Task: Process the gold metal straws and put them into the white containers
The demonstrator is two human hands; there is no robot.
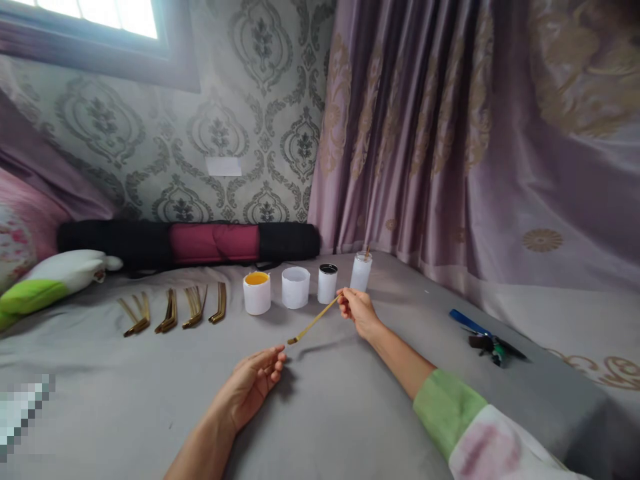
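My right hand [357, 310] is closed in a pinch on one end of a thin golden stick [314, 322], held just in front of a row of small white jars. The stick slants down to the left, its bent tip hanging close above my left hand [253, 387]. That hand rests on the grey sheet [125, 400] with its fingers loosely curled and nothing in it. The jars are one with an orange top [257, 292], a plain white one [295, 287], one with a black top [327, 283] and a clear taller one [361, 271].
Several bundles of bent golden sticks [173, 311] lie in a row to the left of the jars. A black and red bolster [190, 243] lies along the wall. A green and white plush toy [50, 280] sits far left. Blue-handled tools [485, 337] lie right, by the curtain [450, 133].
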